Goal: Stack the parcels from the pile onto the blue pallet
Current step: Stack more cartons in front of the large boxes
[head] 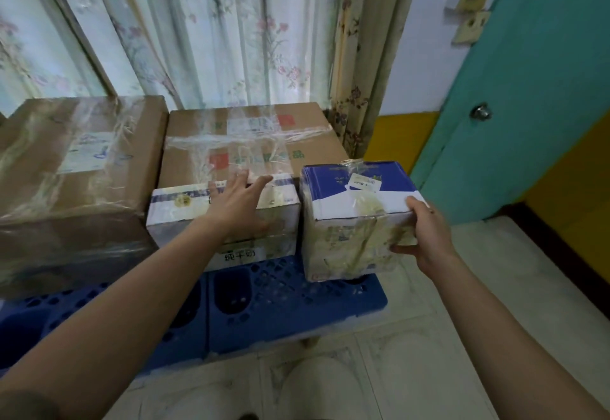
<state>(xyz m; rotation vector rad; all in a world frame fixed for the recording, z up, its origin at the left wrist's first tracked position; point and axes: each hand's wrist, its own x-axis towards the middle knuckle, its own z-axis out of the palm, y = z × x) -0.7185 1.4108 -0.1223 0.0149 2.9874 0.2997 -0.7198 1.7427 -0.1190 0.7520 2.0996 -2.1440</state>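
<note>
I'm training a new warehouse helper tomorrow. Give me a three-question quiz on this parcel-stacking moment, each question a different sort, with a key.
1. True or false: the right hand holds the blue-and-white parcel at its right edge.
2. Multiple choice: the left hand rests with straight fingers on
A. the door knob
B. the white parcel in the middle
C. the curtain
3. Fill in: the parcels stand on a ____ pallet.

Key: 1 true; 2 B; 3 blue
</note>
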